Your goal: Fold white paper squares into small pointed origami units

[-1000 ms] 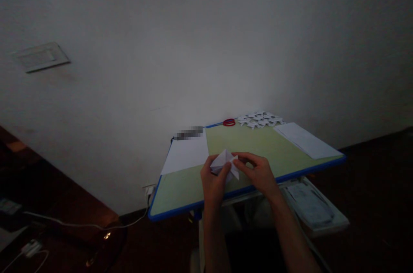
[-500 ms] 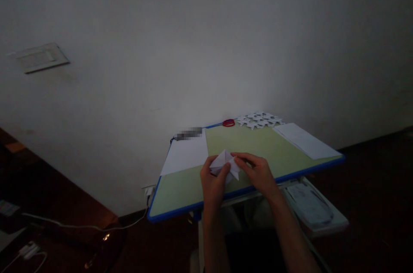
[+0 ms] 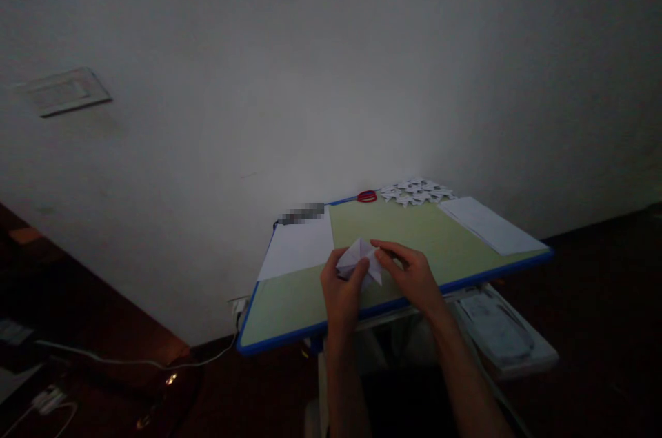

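Observation:
A folded piece of white paper (image 3: 356,255) with pointed flaps is held between both hands, above the front part of the green desk top (image 3: 393,227). My left hand (image 3: 341,290) is closed on its left side, the thumb pressed across the front. At its right edge my right hand (image 3: 411,276) pinches a flap between thumb and fingers. The fingertips behind the paper are hidden, and the dim light blurs the fold lines.
Several folded white paper pieces (image 3: 416,192) lie at the back, beside red-handled scissors (image 3: 367,196). A stack of white paper (image 3: 494,225) is at the right, and a white sheet (image 3: 297,252) at the left. An open drawer (image 3: 522,359) juts out below the blue desk edge.
Both hands keep their hold on the folded paper. The right fingers and the flap they pinch have shifted very slightly upward; all else looks the same.

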Available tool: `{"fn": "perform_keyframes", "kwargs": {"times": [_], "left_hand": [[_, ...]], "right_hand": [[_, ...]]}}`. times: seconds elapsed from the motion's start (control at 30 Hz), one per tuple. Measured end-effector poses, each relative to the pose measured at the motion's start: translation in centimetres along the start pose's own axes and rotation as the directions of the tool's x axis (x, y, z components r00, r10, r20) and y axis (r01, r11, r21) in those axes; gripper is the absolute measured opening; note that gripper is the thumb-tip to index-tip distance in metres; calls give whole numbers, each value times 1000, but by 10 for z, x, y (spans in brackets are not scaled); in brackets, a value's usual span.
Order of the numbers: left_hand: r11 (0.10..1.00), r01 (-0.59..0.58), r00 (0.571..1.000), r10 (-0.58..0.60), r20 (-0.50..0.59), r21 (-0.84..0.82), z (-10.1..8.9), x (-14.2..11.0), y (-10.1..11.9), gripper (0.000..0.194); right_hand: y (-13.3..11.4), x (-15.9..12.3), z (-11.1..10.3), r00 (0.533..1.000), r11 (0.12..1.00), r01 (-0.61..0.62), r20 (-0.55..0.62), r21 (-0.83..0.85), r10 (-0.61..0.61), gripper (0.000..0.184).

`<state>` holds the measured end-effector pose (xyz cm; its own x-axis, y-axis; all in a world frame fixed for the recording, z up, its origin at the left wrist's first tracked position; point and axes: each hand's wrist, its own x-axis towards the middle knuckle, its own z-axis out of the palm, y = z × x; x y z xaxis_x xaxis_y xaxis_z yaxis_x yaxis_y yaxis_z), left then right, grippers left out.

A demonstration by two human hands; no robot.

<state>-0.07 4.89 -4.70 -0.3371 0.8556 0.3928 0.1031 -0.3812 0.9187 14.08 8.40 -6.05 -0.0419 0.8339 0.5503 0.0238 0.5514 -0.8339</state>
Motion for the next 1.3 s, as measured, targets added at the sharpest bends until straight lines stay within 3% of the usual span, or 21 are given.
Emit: {"fn": "perform_keyframes", "kwargs": {"times": [0.17,0.37,0.7,1.3], "left_hand": [[1000,-20,999,21,-24,23,0,0,0,31],[1000,0,1000,-1,24,22,1,0,1,29],[996,-22,1000,21,3,81,3,-1,6,24],[999,-5,1000,3,20,52,1,-3,7,29]], "right_hand": [[-3,2,3,999,998,35,43,-57,-32,18],[-4,2,3,998,985,58,11,-159,-57,19],[-6,-1,8,996,963,30,-74,-269,-52,24],[-11,-1,0,1000,996,-7,27,-92,9,23]]}}
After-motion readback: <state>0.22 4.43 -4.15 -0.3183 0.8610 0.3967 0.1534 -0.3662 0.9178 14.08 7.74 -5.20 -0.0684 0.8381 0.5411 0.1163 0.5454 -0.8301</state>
